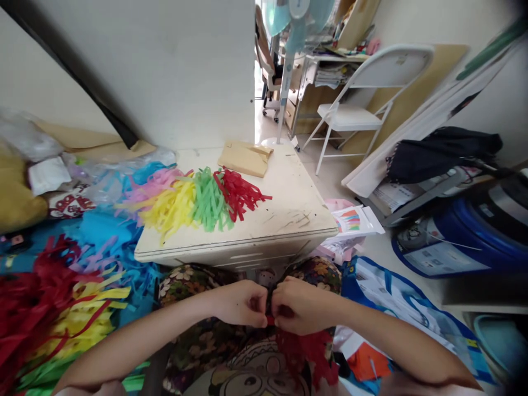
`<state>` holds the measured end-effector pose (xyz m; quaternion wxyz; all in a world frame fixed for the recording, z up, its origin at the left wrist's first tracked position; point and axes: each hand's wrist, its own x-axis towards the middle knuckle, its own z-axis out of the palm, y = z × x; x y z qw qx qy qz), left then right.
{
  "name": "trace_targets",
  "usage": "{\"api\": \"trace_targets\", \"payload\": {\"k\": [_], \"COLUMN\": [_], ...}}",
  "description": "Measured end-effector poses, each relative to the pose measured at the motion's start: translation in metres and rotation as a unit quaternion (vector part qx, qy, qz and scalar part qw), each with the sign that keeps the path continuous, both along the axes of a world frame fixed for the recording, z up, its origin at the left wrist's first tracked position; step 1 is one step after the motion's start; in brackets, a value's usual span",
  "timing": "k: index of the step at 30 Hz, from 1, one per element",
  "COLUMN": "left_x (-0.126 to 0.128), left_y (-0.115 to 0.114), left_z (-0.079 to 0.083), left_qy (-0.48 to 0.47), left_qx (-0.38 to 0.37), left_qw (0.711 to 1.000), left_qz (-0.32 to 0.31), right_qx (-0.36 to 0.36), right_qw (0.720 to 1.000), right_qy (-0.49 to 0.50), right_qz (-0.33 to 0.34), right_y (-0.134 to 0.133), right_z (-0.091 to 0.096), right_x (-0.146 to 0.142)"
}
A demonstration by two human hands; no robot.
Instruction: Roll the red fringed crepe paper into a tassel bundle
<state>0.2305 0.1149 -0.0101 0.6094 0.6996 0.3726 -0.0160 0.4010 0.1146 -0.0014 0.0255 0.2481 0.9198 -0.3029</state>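
both hands, left hand [241,303] and right hand [299,305], are pinched together on a red paper fringe [307,352] held over the lap, just below the desk [289,220] edge. it looks light, limp and easily torn, so it is best gripped at its uncut top band rather than the loose strips.

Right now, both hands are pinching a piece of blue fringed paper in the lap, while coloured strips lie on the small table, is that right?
Not quite: the head view shows the left hand and right hand pinching red fringed paper, not blue. Coloured strips do lie on the small table.
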Motion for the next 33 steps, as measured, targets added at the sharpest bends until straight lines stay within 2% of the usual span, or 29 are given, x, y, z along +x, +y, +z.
{"api": "trace_targets", "payload": {"k": [2, 5, 11, 16, 21, 29, 31, 33], "left_x": [-0.002, -0.007, -0.013, -0.018, -0.024, -0.032, -0.039, -0.055], "left_y": [-0.002, -0.004, -0.005, -0.006, -0.011, -0.009, -0.009, -0.006], "left_z": [-0.001, -0.002, -0.003, -0.007, -0.002, 0.003, 0.009, 0.026], "left_qy": [0.014, 0.006, -0.029, -0.025, -0.011, 0.023, 0.036, 0.032], "left_qx": [0.011, 0.065, 0.136, 0.248, 0.298, 0.33, 0.317, 0.313], "left_qw": [0.999, 0.995, 0.987, 0.963, 0.948, 0.936, 0.94, 0.939], "left_qz": [0.034, 0.071, 0.08, 0.099, 0.113, 0.12, 0.119, 0.136], "right_qx": [0.016, 0.04, 0.103, 0.179, 0.152, 0.138, 0.131, 0.116], "right_qw": [1.0, 0.998, 0.99, 0.975, 0.974, 0.971, 0.974, 0.978], "right_qy": [-0.013, -0.034, -0.073, -0.059, 0.001, 0.084, 0.083, 0.089], "right_qz": [-0.012, -0.035, -0.059, -0.121, -0.169, -0.177, -0.163, -0.149], "right_y": [-0.001, -0.001, 0.0, -0.001, -0.004, 0.004, 0.006, 0.008], "right_z": [0.001, 0.001, -0.001, -0.011, -0.017, -0.016, -0.014, -0.012], "right_x": [-0.002, -0.007, -0.02, -0.029, -0.033, -0.047, -0.05, -0.05]}}
